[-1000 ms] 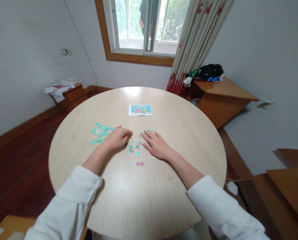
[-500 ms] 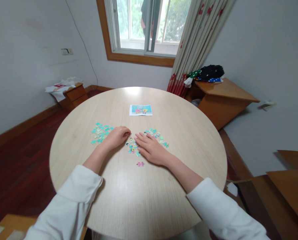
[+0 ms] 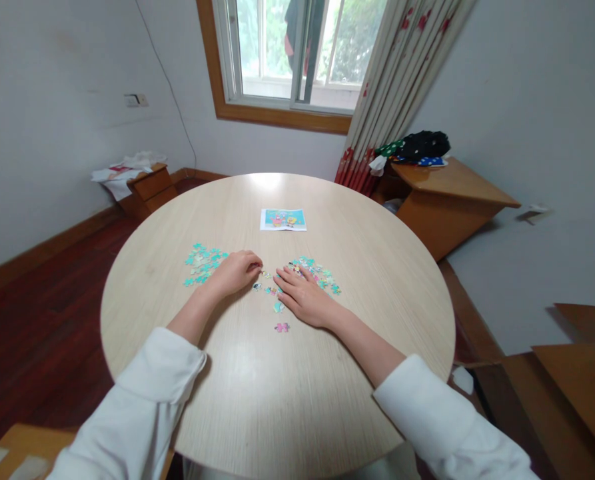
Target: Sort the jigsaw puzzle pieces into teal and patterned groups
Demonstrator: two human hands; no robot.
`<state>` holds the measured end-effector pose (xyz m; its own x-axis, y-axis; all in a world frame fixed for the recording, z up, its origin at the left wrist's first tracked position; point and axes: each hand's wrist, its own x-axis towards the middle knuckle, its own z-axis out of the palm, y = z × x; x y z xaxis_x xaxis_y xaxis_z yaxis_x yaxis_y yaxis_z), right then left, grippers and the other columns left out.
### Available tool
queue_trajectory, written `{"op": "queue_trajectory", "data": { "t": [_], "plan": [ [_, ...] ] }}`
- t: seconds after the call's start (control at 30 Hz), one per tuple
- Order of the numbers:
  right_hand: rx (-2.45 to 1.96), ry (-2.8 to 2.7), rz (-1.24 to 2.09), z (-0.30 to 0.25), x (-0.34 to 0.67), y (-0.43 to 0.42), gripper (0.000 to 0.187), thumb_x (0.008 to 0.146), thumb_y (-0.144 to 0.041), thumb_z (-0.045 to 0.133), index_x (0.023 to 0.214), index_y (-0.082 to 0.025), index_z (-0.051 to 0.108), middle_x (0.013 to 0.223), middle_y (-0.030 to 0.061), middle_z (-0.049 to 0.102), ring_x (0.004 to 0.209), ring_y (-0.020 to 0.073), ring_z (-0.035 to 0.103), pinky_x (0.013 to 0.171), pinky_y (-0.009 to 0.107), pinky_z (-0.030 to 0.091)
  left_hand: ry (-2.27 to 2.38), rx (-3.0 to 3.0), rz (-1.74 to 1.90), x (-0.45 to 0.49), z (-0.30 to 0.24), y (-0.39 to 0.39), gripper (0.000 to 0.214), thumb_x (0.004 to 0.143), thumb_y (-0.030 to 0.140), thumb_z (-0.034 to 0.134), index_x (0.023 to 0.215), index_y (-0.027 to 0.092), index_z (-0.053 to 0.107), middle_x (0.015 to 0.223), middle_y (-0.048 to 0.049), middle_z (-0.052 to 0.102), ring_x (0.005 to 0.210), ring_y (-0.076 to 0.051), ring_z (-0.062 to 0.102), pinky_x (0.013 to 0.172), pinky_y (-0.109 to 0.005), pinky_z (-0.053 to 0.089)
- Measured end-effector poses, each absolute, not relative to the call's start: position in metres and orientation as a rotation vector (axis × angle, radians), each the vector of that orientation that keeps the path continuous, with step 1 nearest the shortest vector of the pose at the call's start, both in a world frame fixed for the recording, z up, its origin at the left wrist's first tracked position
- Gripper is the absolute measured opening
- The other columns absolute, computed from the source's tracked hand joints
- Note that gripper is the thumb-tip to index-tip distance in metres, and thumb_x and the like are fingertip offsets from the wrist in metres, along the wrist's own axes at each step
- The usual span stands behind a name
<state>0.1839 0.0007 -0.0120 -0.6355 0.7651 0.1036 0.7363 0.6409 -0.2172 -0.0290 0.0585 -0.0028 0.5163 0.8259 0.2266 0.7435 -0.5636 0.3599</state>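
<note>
Turquoise and pink puzzle pieces, knobbed, scattered, left hand curled, grip unclear, right hand spread flat

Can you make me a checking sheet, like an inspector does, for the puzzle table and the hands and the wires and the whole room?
Surface: round pale wood-grain table, with a shiny light patch at the far edge.
Puzzle things: left pile, mostly teal; mixed-colour right pile; pink piece nearest the person; printed picture beyond the hands.
Clutter: dark and patterned cloths on the right-hand wooden cabinet.
Left hand: fingers curled beside small pieces; whether it holds one, I can't tell.
Right hand: palm down, fingers spread, at the right pile's near side.
Cables: thin cord down the wall.
Surroundings: window, flowered curtain.
</note>
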Motion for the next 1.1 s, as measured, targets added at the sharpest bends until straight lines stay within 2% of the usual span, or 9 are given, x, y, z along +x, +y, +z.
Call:
{"op": "queue_trajectory", "data": {
  "t": [0.2, 0.47, 0.6, 0.73, 0.93, 1.1],
  "plan": [
    [-1.283, -2.626, 0.175, -0.014, 0.187, 0.002, 0.044, 0.098, -0.029, 0.029, 0.138, -0.02, 0.046, 0.144, 0.0104, 0.046, 0.138, 0.0222, 0.034, 0.115, 0.05, 0.018, 1.281, 2.548, 0.498, -0.027, 0.003, 0.056, 0.022, 0.083, 0.026, 0.052, 0.09, 0.015, 0.07, 0.089, -0.0095, 0.069, 0.08, -0.019, 0.061, 0.077, -0.031, 0.047],
    [-1.464, -2.456, 0.111, -0.008, 0.195, 0.007, 0.045, 0.098, -0.026, 0.027, 0.136, -0.017, 0.047, 0.145, 0.012, 0.044, 0.136, 0.0213, 0.036, 0.114, 0.048, 0.017, 1.216, 2.578, 0.521, -0.027, -0.002, 0.057, 0.02, 0.083, 0.018, 0.052, 0.088, 0.015, 0.071, 0.094, -0.009, 0.068, 0.086, -0.018, 0.061, 0.082, -0.03, 0.046],
    [-1.718, -2.376, 0.14, -0.008, 0.209, 0.014, 0.048, 0.097, -0.027, 0.027, 0.141, -0.014, 0.041, 0.149, 0.0146, 0.036, 0.139, 0.0242, 0.03, 0.113, 0.05, 0.019, 1.23, 2.582, 0.537, -0.028, -0.007, 0.06, 0.021, 0.083, 0.017, 0.051, 0.089, 0.015, 0.071, 0.097, -0.0099, 0.067, 0.088, -0.018, 0.062, 0.083, -0.03, 0.046],
    [-1.877, -2.379, 0.204, -0.013, 0.215, 0.018, 0.052, 0.097, -0.035, 0.026, 0.145, -0.016, 0.033, 0.153, 0.0143, 0.028, 0.142, 0.0276, 0.024, 0.112, 0.053, 0.02, 1.252, 2.59, 0.538, -0.029, -0.01, 0.061, 0.022, 0.083, 0.017, 0.05, 0.089, 0.016, 0.071, 0.099, -0.0102, 0.067, 0.089, -0.019, 0.062, 0.084, -0.032, 0.047],
    [-1.893, -2.332, 0.229, -0.02, 0.216, 0.024, 0.055, 0.098, -0.04, 0.024, 0.147, -0.017, 0.03, 0.153, 0.0126, 0.028, 0.142, 0.0271, 0.023, 0.113, 0.052, 0.019, 1.233, 2.594, 0.563, -0.025, -0.011, 0.06, 0.023, 0.081, 0.014, 0.05, 0.088, 0.017, 0.072, 0.102, -0.0103, 0.068, 0.093, -0.02, 0.061, 0.088, -0.035, 0.046],
    [-1.832, -2.177, 0.215, -0.023, 0.228, 0.034, 0.054, 0.098, -0.035, 0.019, 0.147, -0.016, 0.028, 0.152, 0.013, 0.032, 0.141, 0.0236, 0.027, 0.113, 0.049, 0.021, 1.204, 2.6, 0.56, -0.023, -0.01, 0.059, 0.026, 0.083, 0.015, 0.047, 0.089, 0.017, 0.072, 0.103, -0.0095, 0.069, 0.094, -0.02, 0.062, 0.089, -0.036, 0.046]
  ]
}}
